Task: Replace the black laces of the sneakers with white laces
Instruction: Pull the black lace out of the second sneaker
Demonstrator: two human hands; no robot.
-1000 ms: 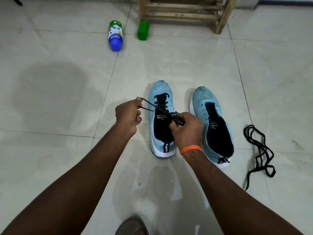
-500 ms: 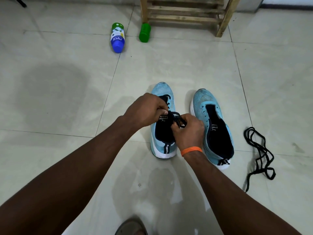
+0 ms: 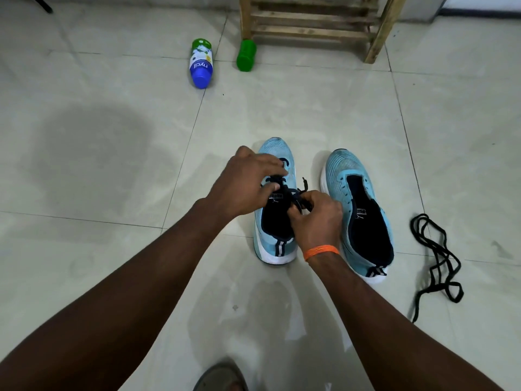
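Observation:
Two light-blue sneakers stand side by side on the tiled floor. The left sneaker point(image 3: 277, 153) carries a black lace point(image 3: 293, 193) across its tongue. My left hand point(image 3: 248, 184) hovers over its eyelets and pinches the lace with thumb and fingers. My right hand point(image 3: 317, 218), with an orange band at the wrist, grips a bunch of the same lace at the shoe's right side; a lace tip sticks up above it. The right sneaker point(image 3: 352, 198) has no lace. A loose black lace point(image 3: 437, 255) lies tangled on the floor to its right.
A blue-and-white bottle point(image 3: 201, 63) and a green bottle point(image 3: 246, 55) lie on the floor at the back. A wooden rack point(image 3: 313, 24) stands behind them. A grey slipper tip point(image 3: 221, 376) shows at the bottom edge.
My left hand has come in from the left side of the sneaker to above its eyelets and taken a fresh pinch on the lace. My right hand has kept its grip.

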